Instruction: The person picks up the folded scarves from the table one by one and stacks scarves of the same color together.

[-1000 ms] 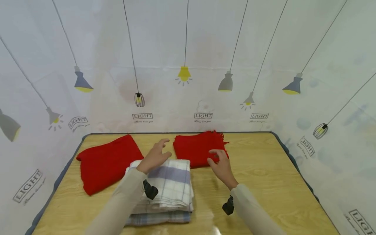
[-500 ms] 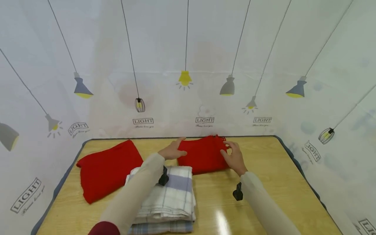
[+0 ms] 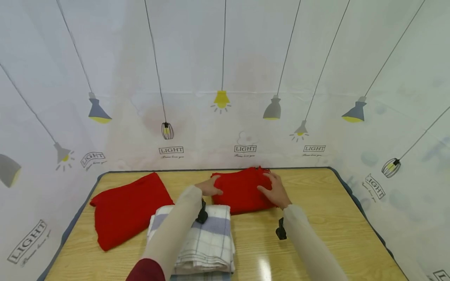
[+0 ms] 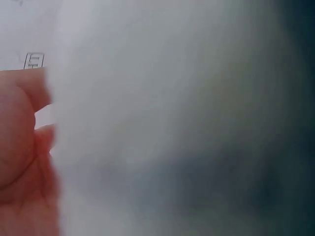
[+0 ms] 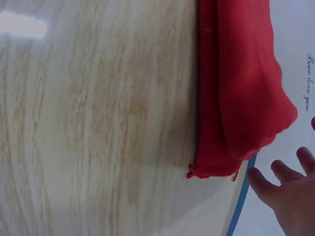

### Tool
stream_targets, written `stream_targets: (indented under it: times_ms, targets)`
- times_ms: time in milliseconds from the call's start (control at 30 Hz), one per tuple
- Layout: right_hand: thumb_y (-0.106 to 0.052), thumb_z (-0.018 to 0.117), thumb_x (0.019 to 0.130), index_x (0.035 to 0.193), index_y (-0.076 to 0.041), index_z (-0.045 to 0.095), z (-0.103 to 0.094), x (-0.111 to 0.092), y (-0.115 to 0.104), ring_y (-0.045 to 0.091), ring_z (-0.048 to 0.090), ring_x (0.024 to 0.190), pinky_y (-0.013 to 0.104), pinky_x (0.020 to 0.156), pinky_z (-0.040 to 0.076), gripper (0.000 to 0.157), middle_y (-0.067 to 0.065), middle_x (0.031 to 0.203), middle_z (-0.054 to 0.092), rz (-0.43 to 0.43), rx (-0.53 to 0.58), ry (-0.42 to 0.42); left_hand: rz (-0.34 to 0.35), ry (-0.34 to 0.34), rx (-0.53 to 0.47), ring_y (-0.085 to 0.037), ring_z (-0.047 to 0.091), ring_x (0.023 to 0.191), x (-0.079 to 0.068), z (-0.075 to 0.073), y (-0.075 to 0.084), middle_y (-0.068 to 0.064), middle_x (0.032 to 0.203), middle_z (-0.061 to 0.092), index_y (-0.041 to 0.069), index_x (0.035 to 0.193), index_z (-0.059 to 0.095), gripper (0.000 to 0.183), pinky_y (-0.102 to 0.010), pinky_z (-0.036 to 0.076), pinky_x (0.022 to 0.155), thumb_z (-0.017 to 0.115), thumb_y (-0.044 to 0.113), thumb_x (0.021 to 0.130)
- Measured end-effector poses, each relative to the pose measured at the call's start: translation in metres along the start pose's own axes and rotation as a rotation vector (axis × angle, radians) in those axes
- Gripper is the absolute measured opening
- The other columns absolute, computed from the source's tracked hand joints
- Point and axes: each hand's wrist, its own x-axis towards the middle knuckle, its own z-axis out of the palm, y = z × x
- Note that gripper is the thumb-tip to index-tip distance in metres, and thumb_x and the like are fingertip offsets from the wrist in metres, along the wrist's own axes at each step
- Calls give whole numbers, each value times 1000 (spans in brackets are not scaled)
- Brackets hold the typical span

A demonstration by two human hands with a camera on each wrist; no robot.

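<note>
Left hand [image 3: 209, 187] and right hand [image 3: 276, 191], the fringed red cloth [image 3: 240, 192] between.

Two hands, one left hand [image 3: 209, 187] and one right hand [image 3: 277, 191], are showing, with two black wrist cameras [image 3: 202, 214]. Two red cloths [image 3: 242, 195] and one stack of checked cloths [image 3: 207, 244], at least two, are lying on one table [image 3: 337, 214]. Nine printed lamps [image 3: 222, 99] are decorating one backdrop [image 3: 197, 58].
</note>
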Motion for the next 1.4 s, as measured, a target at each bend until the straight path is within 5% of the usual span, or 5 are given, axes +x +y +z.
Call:
stream_targets:
  times_ms: [400,633,800,1100,1400]
  targets:
    - [-32,63,90,146,0,29,9,-10,4,48,27,135,60,109,27,72,30,150,23,179,2,-79,11,-5,-190,-39,28,139,10,19,-20,-20,154,26,9,150,24,68,-55,26,111,58,17,91]
    - [-22,64,90,145,0,31,14,-10,7,46,41,128,58,105,33,67,29,145,36,144,41,-101,-3,25,-179,-37,32,136,11,23,-17,-20,148,35,3,144,35,62,-52,29,110,59,20,89]
    - [-16,65,89,143,0,36,13,-13,16,45,42,128,57,104,34,63,28,143,39,152,65,-95,-10,28,-292,-35,38,131,9,23,-22,-19,147,36,2,142,38,59,-47,41,100,59,16,88]
    - [-9,63,90,139,5,39,10,-10,17,43,44,125,56,103,37,57,28,141,42,98,64,-81,-21,76,-406,-38,38,131,7,20,-17,-20,148,35,4,140,43,56,-58,45,94,59,8,86]
    - [2,61,87,144,-10,36,7,-1,5,41,41,129,56,104,36,64,22,146,38,-24,119,-25,-17,115,-466,-34,45,122,19,14,-13,-17,145,38,7,136,49,53,-53,51,88,56,2,84]
